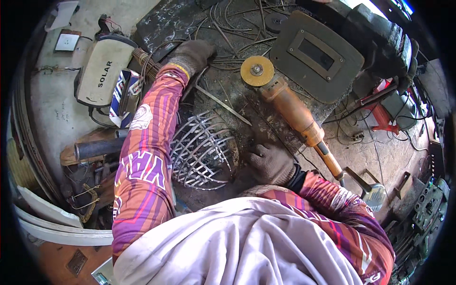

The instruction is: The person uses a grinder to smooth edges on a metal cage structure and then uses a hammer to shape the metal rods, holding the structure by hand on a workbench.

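My left hand (194, 53), in a dark grey knitted glove, reaches across to the far part of the dark work surface. Its fingers are mostly hidden, so any grip cannot be made out. Close beside it lies a narrow pointed metal strip (223, 103), slanting toward the middle. My right hand (271, 164), in a brownish glove, is low on the near side with its fingers curled; what they hold, if anything, is hidden. Between my arms sits a lattice of curved, shiny metal rods (202, 152). Right of centre lies an orange-brown angle grinder (297, 111) with a yellow disc (257, 71).
A dark welding hand shield (285, 52) lies at the far right, past the grinder. Loose cables (232, 21) tangle at the back. Left of my arm are a beige machine (102, 71), a bundle of thin rods (148, 63), an open carton (127, 97) and a metal pipe (97, 149).
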The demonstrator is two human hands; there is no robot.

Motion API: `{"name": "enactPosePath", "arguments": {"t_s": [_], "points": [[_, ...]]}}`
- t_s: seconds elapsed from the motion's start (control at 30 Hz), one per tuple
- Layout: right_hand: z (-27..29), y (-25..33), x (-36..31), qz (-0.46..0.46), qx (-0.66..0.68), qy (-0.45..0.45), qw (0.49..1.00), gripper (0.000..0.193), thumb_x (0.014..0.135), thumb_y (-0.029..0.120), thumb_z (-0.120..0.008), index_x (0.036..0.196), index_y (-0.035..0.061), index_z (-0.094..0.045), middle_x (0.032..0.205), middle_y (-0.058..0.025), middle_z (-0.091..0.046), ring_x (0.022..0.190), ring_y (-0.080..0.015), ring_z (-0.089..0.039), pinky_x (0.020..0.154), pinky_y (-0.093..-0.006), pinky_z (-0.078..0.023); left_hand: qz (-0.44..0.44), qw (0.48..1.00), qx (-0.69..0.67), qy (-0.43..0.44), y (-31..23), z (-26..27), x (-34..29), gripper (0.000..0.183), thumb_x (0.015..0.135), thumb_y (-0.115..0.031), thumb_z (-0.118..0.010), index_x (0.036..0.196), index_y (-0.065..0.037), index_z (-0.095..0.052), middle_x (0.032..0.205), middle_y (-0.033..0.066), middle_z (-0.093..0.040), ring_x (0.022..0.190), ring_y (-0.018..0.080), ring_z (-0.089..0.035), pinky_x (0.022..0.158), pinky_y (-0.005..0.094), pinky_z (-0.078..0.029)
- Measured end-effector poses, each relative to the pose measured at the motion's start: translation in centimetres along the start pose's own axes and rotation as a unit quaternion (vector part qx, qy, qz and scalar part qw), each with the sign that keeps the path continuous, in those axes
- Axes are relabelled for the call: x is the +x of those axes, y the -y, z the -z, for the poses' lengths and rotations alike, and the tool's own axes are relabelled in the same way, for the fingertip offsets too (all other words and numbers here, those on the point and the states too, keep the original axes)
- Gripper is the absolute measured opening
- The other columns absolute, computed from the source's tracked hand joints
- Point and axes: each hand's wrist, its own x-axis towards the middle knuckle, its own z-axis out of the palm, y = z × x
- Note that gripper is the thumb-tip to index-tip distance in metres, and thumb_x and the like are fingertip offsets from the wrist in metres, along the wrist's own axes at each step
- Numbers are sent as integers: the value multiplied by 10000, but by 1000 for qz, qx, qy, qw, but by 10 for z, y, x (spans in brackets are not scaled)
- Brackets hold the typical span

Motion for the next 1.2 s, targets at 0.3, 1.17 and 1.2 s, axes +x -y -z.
{"name": "enactPosePath", "arguments": {"t_s": [0.3,1.17,1.2], "points": [[0,5,0,6,14,-25,1000,302,816,301,-752,1019,85,-693,933,-119,-629,842,-332,-660,700,-459,-562,30,992,-97,-79,25,6,-36,395,929,-105,-610,1322,-138,-639,1272,178,-691,1188,392,-665,1007,467,-539],[-4,9,-3,-35,12,-18,999,362,847,315,-742,1148,118,-703,1002,-165,-645,871,-395,-679,730,-499,-575,164,645,-715,-214,53,35,-222,342,1029,-257,-655,1312,-74,-601,906,-21,-711,577,26,-532,468,208,-431],[-3,7,-2,-39,7,-12,999,353,854,311,-737,1151,123,-703,990,-174,-641,844,-402,-684,719,-504,-574,157,668,-697,-208,44,41,-239,333,1028,-261,-654,1297,-70,-609,891,-20,-701,572,22,-517,463,206,-411]]}}
